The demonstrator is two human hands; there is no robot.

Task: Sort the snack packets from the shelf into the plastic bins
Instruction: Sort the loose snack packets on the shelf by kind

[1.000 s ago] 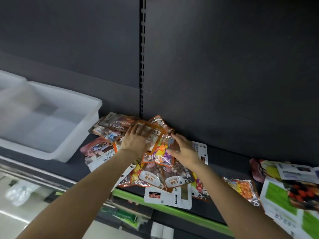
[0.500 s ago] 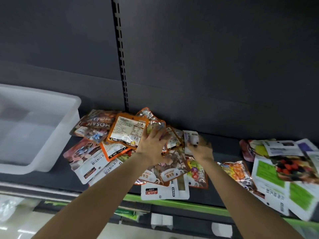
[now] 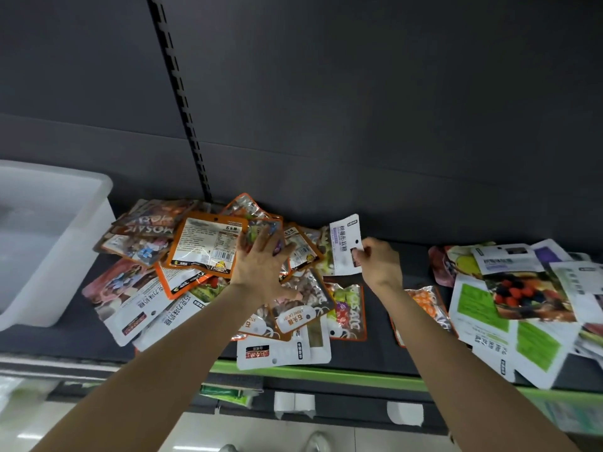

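A heap of snack packets (image 3: pixel 195 278) covers the middle of the dark shelf (image 3: pixel 65 337). My left hand (image 3: pixel 261 265) lies flat on the heap with its fingers spread, next to an orange-edged packet (image 3: pixel 205 244) that shows its back label. My right hand (image 3: pixel 380 265) pinches a white packet (image 3: pixel 344 246) with purple print and holds it tilted up at the heap's right edge. A white plastic bin (image 3: pixel 49 239) stands at the far left of the shelf; what I see of its inside is bare.
A second pile of packets (image 3: pixel 528 305), white with green patches and a berry picture, lies at the right end of the shelf. The shelf has a green front strip (image 3: pixel 359 375) and a dark back wall. Lower shelves and a pale floor show below.
My right hand has pulled the white packet out of the heap and raised it to the right. My left hand slid right over the packets, uncovering the orange-edged one. The view shifted right.
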